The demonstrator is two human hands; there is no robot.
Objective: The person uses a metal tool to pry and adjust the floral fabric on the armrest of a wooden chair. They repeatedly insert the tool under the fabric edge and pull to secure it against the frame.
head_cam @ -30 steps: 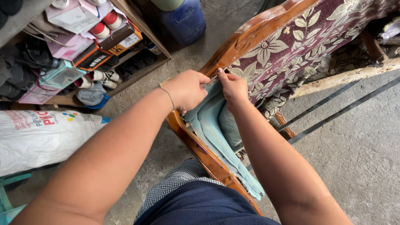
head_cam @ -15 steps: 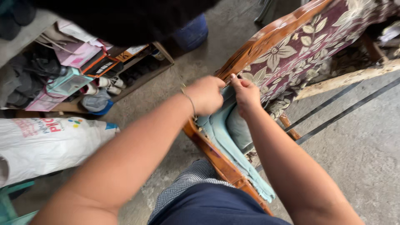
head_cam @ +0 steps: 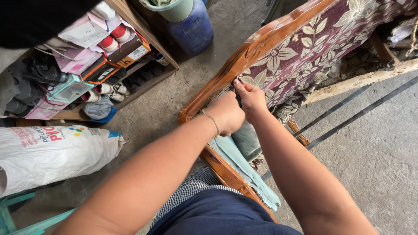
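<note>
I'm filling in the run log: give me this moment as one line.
left hand: closed on fabric edge by wooden chair frame | right hand: pinching floral upholstery at frame | teal lining: hanging loose

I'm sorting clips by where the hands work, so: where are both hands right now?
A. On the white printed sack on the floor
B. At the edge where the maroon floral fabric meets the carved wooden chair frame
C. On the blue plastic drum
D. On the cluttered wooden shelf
B: the left hand and right hand meet at the seam between the maroon floral upholstery fabric and the carved orange-brown wooden chair frame, far from the other things.
</note>
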